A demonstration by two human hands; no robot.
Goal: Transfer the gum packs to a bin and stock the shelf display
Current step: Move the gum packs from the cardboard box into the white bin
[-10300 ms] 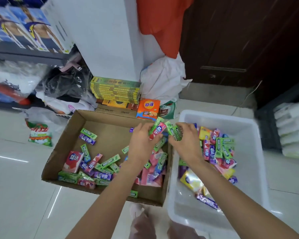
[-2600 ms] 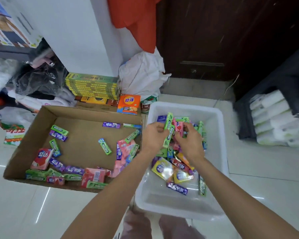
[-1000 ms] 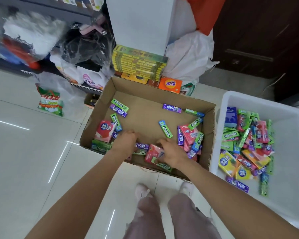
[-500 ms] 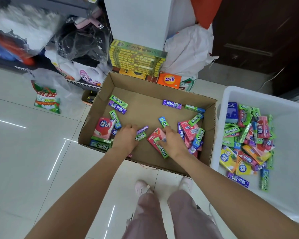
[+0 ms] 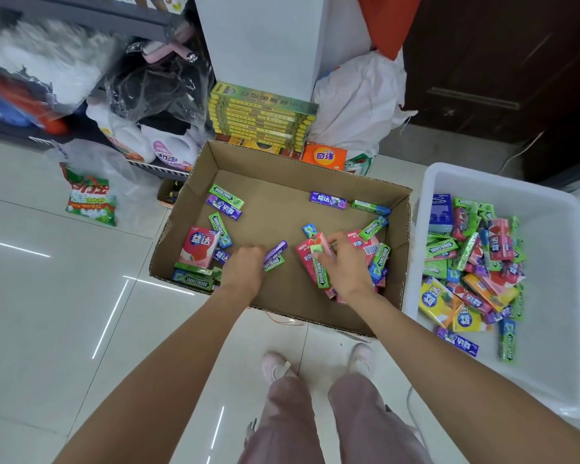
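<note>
- An open brown cardboard box (image 5: 282,192) sits on a glossy white tiled floor (image 5: 47,296), seen from above by a person standing over it.
- Both hands reach down into the box near its front wall.
- The left hand (image 5: 243,267) is curled around a purple gum stick and a green gum stick (image 5: 275,256), which poke out to the right of its knuckles.
- The right hand (image 5: 344,262) is curled around a fan of pink flat packs and a green Doublemint stick (image 5: 317,262), thumb on top.
- Loose gum packs (image 5: 226,204) in green, purple, pink and blue lie scattered across the box floor, mostly at its left and right sides.
- A large pink gum box (image 5: 200,246) lies flat near the front left corner.
- Just to the right of the cardboard box stands a white plastic bin (image 5: 549,363), holding a heap of mixed gum packs (image 5: 472,262) in its left half.
- Behind the cardboard box stands a stack of yellow-green flat cartons (image 5: 262,118), with an orange packet (image 5: 324,156) beside it.
- A white sack (image 5: 359,102) leans against a dark wooden door (image 5: 499,61).
- Pink trousers and pale shoes (image 5: 275,366) show at the bottom.
</note>
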